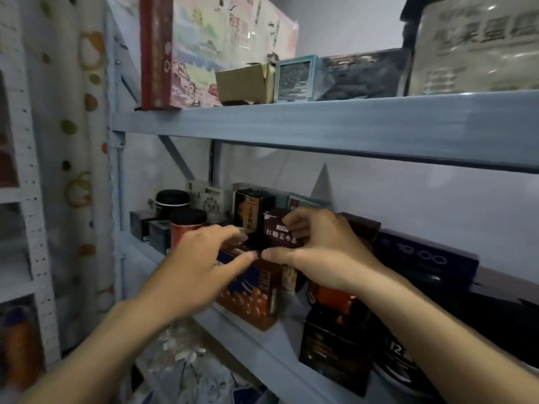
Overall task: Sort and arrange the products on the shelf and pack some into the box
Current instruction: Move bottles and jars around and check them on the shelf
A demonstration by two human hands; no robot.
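Two bare arms reach in from the bottom. The left hand (201, 258) rests with loose, spread fingers on top of the brown box (253, 295) at the front of the shelf (248, 339). The right hand (320, 252) curls its fingers over the dark red box (281, 236), thumb below. That box stands tall just behind the brown one, words facing us. The thumbs almost touch. I think the right hand should lift it up and toward us.
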